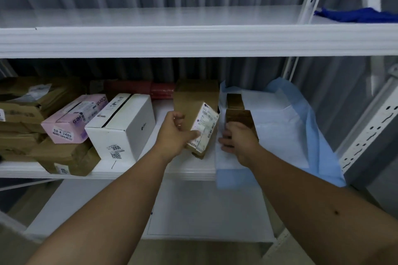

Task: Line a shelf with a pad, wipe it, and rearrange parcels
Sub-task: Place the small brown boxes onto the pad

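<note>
A blue and white pad (280, 135) covers the right part of the middle shelf (189, 170) and hangs over its front edge. My left hand (174, 133) grips a brown parcel with a white label (202, 127), tilted, at the pad's left edge. My right hand (237, 140) holds a small dark brown box (239, 118) that stands on the pad. Another small brown box (234, 101) stands just behind it. A taller brown box (193, 94) is behind the labelled parcel.
Left on the same shelf lie a white box (120, 129), a pink box (73, 122) and several brown parcels (21, 114). A red roll (150, 90) lies at the back. A dark blue cloth (357, 15) rests on the upper shelf at right. A white upright post (366, 122) stands at right.
</note>
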